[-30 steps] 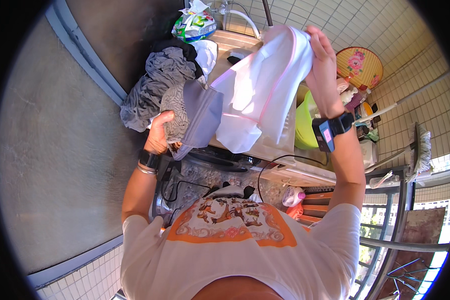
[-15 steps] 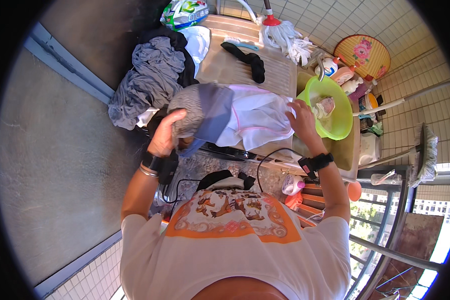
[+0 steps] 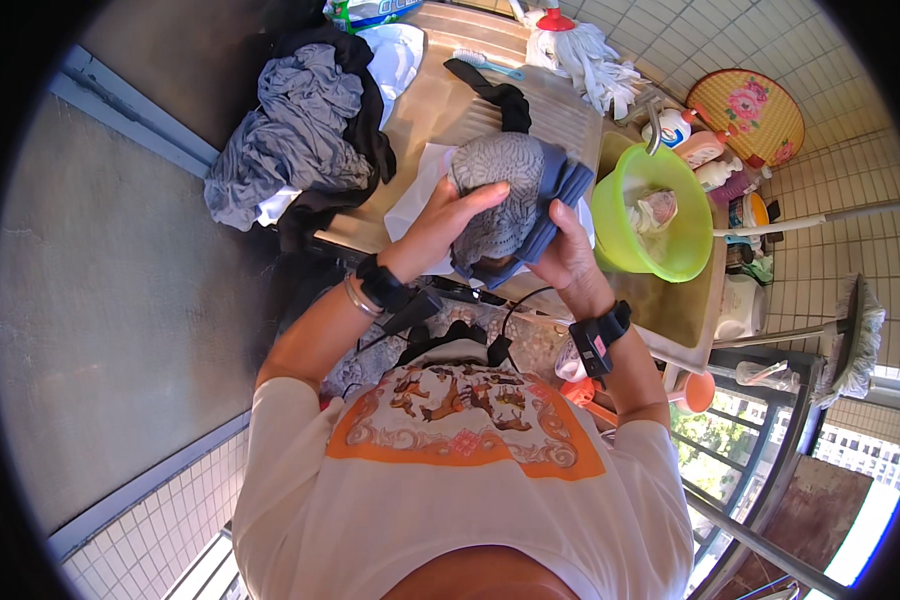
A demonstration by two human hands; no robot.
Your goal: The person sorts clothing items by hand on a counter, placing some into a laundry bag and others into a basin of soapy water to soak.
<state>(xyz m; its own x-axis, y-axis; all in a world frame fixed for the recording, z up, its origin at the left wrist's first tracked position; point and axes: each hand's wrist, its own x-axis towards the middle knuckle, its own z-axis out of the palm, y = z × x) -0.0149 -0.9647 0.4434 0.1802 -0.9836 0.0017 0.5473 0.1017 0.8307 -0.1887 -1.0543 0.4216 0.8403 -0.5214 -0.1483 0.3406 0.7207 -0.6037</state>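
Note:
Both hands hold a grey, textured cloth item with a blue band (image 3: 505, 175), rounded like a cap; its exact kind I cannot make out. My left hand (image 3: 440, 228) grips its grey part, thumb on top. At the blue band, my right hand (image 3: 568, 262) is closed with its thumb up and other fingers mostly hidden. Under the item, a white cloth (image 3: 408, 212) lies on the ribbed washboard counter (image 3: 460, 110), largely covered. Beyond it are a black sock-like cloth (image 3: 505, 103) and a blue-handled scrub brush (image 3: 487, 65).
A lime-green basin (image 3: 695, 255) with wet cloth stands in the sink at right, under a tap (image 3: 653, 125). Bottles (image 3: 700, 148) and a woven fan (image 3: 760, 110) line the wall. A mop head (image 3: 585, 65) lies at the back. Grey and black laundry (image 3: 305, 140) is heaped at left.
The grey and blue item has moved right, over the white cloth. My right hand has left the white cloth and now holds the blue band. My left hand has moved right with it.

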